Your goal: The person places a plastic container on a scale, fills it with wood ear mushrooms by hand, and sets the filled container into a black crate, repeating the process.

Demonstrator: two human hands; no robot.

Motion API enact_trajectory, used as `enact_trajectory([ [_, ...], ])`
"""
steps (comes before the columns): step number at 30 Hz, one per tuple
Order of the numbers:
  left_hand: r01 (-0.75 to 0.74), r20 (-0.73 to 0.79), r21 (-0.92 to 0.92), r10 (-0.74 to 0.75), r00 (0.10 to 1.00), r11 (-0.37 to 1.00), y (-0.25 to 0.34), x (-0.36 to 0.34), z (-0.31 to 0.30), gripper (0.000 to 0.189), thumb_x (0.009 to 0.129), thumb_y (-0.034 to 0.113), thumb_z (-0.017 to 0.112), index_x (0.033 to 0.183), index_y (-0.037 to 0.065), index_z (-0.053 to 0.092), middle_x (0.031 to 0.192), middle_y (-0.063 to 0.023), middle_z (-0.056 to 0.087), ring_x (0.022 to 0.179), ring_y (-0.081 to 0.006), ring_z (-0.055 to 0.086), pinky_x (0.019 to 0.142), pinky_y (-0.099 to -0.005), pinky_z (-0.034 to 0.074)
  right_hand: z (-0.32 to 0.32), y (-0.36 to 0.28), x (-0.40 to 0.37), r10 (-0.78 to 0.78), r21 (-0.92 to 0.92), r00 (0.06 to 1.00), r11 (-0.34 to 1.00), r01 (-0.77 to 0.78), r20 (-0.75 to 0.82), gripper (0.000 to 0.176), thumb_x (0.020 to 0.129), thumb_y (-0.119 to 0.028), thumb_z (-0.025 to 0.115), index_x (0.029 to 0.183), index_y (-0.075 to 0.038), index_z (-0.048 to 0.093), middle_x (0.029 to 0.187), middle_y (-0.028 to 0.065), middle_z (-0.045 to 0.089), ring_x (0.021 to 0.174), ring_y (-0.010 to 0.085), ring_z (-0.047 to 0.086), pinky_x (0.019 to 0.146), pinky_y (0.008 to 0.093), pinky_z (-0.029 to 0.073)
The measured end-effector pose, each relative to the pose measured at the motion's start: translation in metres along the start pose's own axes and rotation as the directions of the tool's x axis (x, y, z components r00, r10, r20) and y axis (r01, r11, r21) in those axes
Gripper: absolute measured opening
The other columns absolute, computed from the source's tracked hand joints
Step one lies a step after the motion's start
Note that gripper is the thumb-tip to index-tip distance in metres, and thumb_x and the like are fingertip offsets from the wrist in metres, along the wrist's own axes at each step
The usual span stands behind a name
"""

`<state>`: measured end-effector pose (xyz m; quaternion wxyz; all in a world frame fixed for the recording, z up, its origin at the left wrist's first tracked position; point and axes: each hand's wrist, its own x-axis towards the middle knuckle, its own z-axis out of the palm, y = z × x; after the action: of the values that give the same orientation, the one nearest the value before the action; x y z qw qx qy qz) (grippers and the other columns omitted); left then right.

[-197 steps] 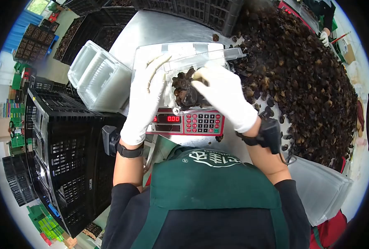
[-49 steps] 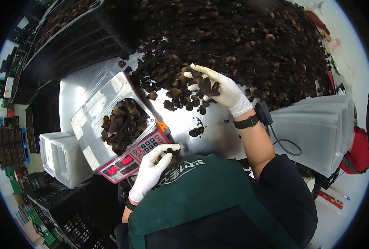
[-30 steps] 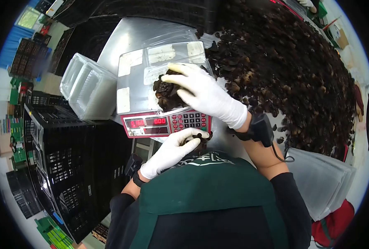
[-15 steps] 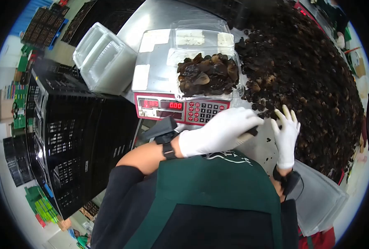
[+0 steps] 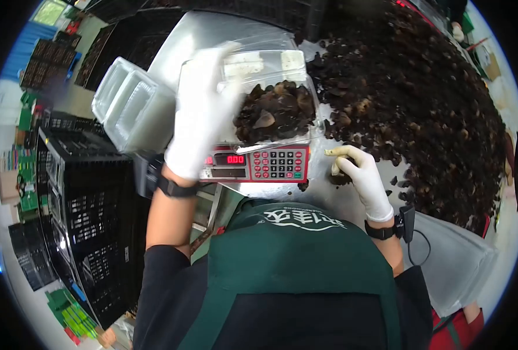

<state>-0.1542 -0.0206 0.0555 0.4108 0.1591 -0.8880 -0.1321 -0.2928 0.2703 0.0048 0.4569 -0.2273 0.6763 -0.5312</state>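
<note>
A clear plastic box (image 5: 273, 64) heaped with dark wood-ear mushrooms (image 5: 276, 111) stands on a red electronic scale (image 5: 259, 164). My left hand (image 5: 200, 111), in a white glove and blurred by motion, lies along the box's left side with its fingers stretched up over the lid. Whether it grips the box is unclear. My right hand (image 5: 358, 175), also gloved, is low on the steel table just right of the scale, its fingers curled around a few dark mushroom pieces (image 5: 340, 178).
A big heap of loose mushrooms (image 5: 422, 99) covers the table's right side. Stacked empty clear boxes (image 5: 132, 111) sit left of the scale, black crates (image 5: 84, 210) below them. A pile of clear plastic (image 5: 454, 259) lies at the lower right. Another person's gloved hand (image 5: 458, 32) shows far right.
My left hand has swung up from in front of me to the box's left side. My right hand has dropped from open fingers to closing on a few mushroom pieces beside the scale.
</note>
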Motion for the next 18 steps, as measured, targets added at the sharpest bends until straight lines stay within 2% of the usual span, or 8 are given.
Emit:
enact_trajectory([
  [1,0.328,0.070,0.006,-0.327,0.942,0.945,-0.018,0.005,0.000,0.036,0.086,0.020,0.072,0.119,0.006,0.065,0.102,-0.0115,0.067,0.090,-0.0286,0.065,0.082,-0.0412,0.052,-0.005,0.000,0.003,-0.038,-0.054,0.999,0.998,0.039,0.009,0.025,0.095,-0.009,0.053,0.111,0.003,0.069,0.075,0.0014,0.062,0.065,0.0052,0.053,0.058,0.0211,0.041],
  [2,0.449,0.150,0.183,-0.476,0.866,0.875,-0.037,0.012,0.001,0.044,0.086,0.028,0.074,0.121,0.003,0.062,0.094,-0.0116,0.068,0.088,-0.0281,0.067,0.082,-0.0412,0.053,-0.007,-0.003,0.005,-0.020,-0.031,0.999,0.999,0.021,0.027,0.025,0.094,-0.009,0.053,0.111,0.003,0.068,0.076,0.0017,0.063,0.064,0.0051,0.053,0.058,0.0210,0.041],
  [3,0.342,0.213,0.313,-0.416,0.884,0.886,-0.069,0.009,0.010,0.055,0.085,0.032,0.073,0.126,-0.001,0.059,0.085,-0.0115,0.068,0.086,-0.0279,0.068,0.082,-0.0406,0.053,-0.005,-0.009,0.008,-0.005,-0.008,0.999,1.000,0.005,0.049,0.026,0.094,-0.008,0.053,0.112,0.003,0.068,0.076,0.0020,0.063,0.064,0.0051,0.054,0.059,0.0208,0.042],
  [6,0.424,0.385,0.168,-0.455,0.803,0.890,-0.099,-0.004,0.038,0.063,0.084,0.033,0.071,0.134,-0.003,0.054,0.075,-0.0119,0.066,0.082,-0.0273,0.068,0.082,-0.0387,0.054,0.005,-0.010,0.018,0.027,-0.012,1.000,1.000,-0.027,0.012,0.031,0.095,-0.008,0.052,0.122,0.000,0.064,0.094,0.0052,0.069,0.065,0.0054,0.056,0.055,0.0214,0.045],
  [8,0.507,0.315,-0.061,-0.465,0.827,0.860,-0.090,-0.008,0.037,0.059,0.085,0.013,0.064,0.142,0.002,0.050,0.090,-0.0090,0.069,0.086,-0.0210,0.067,0.085,-0.0351,0.053,0.007,-0.007,0.020,-0.024,-0.152,1.000,0.988,0.021,-0.016,0.029,0.098,-0.012,0.054,0.123,0.000,0.063,0.086,0.0014,0.065,0.063,0.0052,0.056,0.054,0.0210,0.045],
  [11,0.565,0.291,-0.422,-0.485,0.825,0.709,-0.035,-0.005,0.003,0.061,0.084,-0.005,0.055,0.144,0.006,0.049,0.115,-0.0081,0.066,0.106,-0.0148,0.061,0.092,-0.0297,0.048,0.006,-0.005,0.027,-0.127,-0.074,0.985,0.990,0.119,-0.118,0.029,0.100,-0.018,0.056,0.123,-0.001,0.063,0.093,0.0014,0.068,0.064,0.0043,0.056,0.053,0.0204,0.043],
  [15,0.360,0.458,-0.117,-0.272,0.846,0.926,0.005,-0.036,-0.059,0.050,0.083,-0.005,0.052,0.128,0.010,0.068,0.135,-0.0112,0.057,0.126,-0.0216,0.052,0.101,-0.0319,0.044,-0.007,-0.023,0.033,-0.060,0.181,0.998,0.982,0.063,-0.020,0.049,0.103,-0.026,0.055,0.146,-0.005,0.045,0.100,0.0032,0.070,0.065,0.0058,0.056,0.059,0.0197,0.045],
  [18,0.196,0.455,0.054,-0.199,0.868,0.979,0.018,-0.069,-0.058,0.042,0.090,0.004,0.060,0.130,0.013,0.067,0.122,-0.0091,0.058,0.114,-0.0202,0.055,0.092,-0.0302,0.048,0.007,-0.024,0.046,-0.174,-0.043,0.984,0.984,0.175,0.026,0.051,0.102,-0.021,0.054,0.148,-0.004,0.043,0.097,0.0022,0.070,0.065,0.0054,0.055,0.060,0.0192,0.045],
])
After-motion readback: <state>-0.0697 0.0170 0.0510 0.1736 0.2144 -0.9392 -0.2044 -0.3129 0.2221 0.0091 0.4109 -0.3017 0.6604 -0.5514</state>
